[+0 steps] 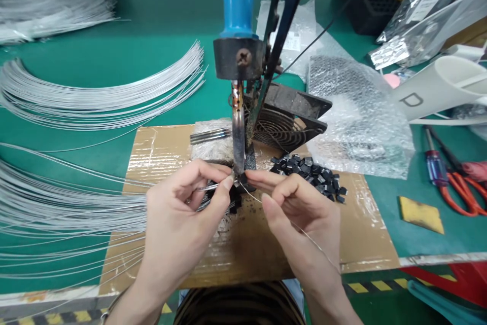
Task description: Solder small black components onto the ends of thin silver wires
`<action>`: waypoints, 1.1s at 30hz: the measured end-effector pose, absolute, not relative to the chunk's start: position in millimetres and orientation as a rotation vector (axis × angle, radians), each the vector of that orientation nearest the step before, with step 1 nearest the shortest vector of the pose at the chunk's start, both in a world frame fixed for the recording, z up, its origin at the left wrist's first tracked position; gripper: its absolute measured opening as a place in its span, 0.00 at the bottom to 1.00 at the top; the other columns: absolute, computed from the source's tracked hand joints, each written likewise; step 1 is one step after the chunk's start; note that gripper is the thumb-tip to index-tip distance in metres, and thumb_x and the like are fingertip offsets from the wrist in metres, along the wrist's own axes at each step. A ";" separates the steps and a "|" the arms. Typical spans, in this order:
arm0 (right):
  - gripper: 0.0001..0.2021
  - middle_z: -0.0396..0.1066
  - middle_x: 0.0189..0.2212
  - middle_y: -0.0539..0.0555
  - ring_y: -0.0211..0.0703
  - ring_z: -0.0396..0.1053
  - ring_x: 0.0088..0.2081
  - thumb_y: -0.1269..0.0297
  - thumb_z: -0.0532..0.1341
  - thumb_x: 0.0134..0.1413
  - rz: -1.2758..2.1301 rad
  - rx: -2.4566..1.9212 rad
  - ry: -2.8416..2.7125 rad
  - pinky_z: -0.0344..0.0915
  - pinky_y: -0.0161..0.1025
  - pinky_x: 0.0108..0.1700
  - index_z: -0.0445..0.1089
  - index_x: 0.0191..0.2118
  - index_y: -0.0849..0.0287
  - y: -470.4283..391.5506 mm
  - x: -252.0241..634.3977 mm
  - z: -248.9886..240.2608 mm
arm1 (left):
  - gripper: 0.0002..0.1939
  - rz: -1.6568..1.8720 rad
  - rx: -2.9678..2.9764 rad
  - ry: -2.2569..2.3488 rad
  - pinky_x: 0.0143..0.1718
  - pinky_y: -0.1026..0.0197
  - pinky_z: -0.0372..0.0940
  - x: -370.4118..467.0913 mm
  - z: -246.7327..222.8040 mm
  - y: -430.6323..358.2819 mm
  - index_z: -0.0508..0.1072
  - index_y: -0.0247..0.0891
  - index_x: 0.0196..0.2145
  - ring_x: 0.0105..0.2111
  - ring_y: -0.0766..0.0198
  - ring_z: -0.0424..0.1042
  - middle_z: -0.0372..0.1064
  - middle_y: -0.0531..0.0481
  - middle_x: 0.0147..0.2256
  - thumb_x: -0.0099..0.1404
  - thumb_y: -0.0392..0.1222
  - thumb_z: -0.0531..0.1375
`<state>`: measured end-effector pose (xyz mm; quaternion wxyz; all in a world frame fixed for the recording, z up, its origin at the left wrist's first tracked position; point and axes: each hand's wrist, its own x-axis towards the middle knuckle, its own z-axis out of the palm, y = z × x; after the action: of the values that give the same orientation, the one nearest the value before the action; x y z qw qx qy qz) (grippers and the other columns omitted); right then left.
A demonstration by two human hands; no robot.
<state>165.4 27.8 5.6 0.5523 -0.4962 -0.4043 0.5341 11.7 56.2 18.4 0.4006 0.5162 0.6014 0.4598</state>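
A soldering iron with a blue handle (238,5) hangs upright in a black clamp, its tip down between my fingertips. My left hand (190,213) pinches the end of a grey wire (148,183) just left of the tip. From the tip a thin solder wire (310,239) runs down to the right, across my right hand (304,213). That hand has its thumb and fingers closed about the thin wire, with a fingertip beside a small black part (242,179) under the tip. The exact contact at the tip is too small to tell.
Small black parts (312,173) lie piled on the cardboard (361,223), with a black fan (285,117) behind. Bundles of grey wires (95,102) spread at the left. Bubble wrap (353,112), a yellow sponge (421,214) and orange-handled scissors (458,193) lie at the right.
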 end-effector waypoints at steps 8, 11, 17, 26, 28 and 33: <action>0.11 0.84 0.49 0.51 0.47 0.81 0.53 0.74 0.66 0.63 1.264 -1.183 -0.951 0.73 0.44 0.60 0.71 0.30 0.53 28.4 164.6 5.2 | 0.09 1.184 1.328 1.526 0.36 0.79 0.71 12.0 19.9 55.2 0.79 0.43 0.29 0.32 0.74 0.79 0.80 0.58 0.33 0.61 0.30 0.68; 0.11 0.84 0.49 0.51 0.46 0.81 0.53 0.73 0.65 0.64 1.259 -1.188 -0.959 0.72 0.44 0.60 0.70 0.30 0.53 28.9 165.1 4.2 | 0.08 1.168 1.327 1.530 0.35 0.79 0.71 12.5 20.4 56.1 0.79 0.43 0.28 0.32 0.74 0.79 0.80 0.58 0.33 0.61 0.30 0.68; 0.11 0.84 0.49 0.53 0.49 0.81 0.53 0.73 0.65 0.63 1.257 -1.203 -0.938 0.72 0.47 0.60 0.70 0.30 0.54 28.5 163.1 5.1 | 0.08 1.155 1.322 1.536 0.35 0.78 0.71 12.8 20.4 56.6 0.79 0.42 0.28 0.32 0.73 0.79 0.79 0.58 0.33 0.60 0.30 0.68; 0.11 0.84 0.49 0.54 0.50 0.81 0.52 0.73 0.66 0.62 1.249 -1.215 -0.909 0.71 0.48 0.60 0.70 0.29 0.54 27.0 160.5 9.4 | 0.09 1.163 1.301 1.538 0.33 0.74 0.70 12.9 20.1 55.1 0.79 0.43 0.29 0.32 0.71 0.78 0.80 0.56 0.34 0.62 0.30 0.68; 0.11 0.84 0.49 0.54 0.51 0.81 0.52 0.72 0.66 0.62 1.249 -1.221 -0.910 0.71 0.48 0.60 0.70 0.29 0.54 26.9 160.6 9.4 | 0.09 1.163 1.303 1.534 0.33 0.75 0.70 13.2 20.0 54.4 0.79 0.43 0.29 0.32 0.71 0.78 0.80 0.56 0.33 0.62 0.29 0.68; 0.11 0.84 0.49 0.53 0.48 0.81 0.52 0.72 0.66 0.63 1.239 -1.219 -0.927 0.71 0.45 0.60 0.71 0.29 0.54 26.8 161.0 9.4 | 0.09 1.165 1.325 1.537 0.34 0.76 0.70 13.2 20.3 53.5 0.79 0.43 0.29 0.33 0.72 0.79 0.80 0.57 0.34 0.62 0.29 0.68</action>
<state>161.0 26.8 9.4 0.5531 -0.5155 -0.3923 0.5239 13.2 53.5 20.3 0.3900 0.5213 0.6049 0.4586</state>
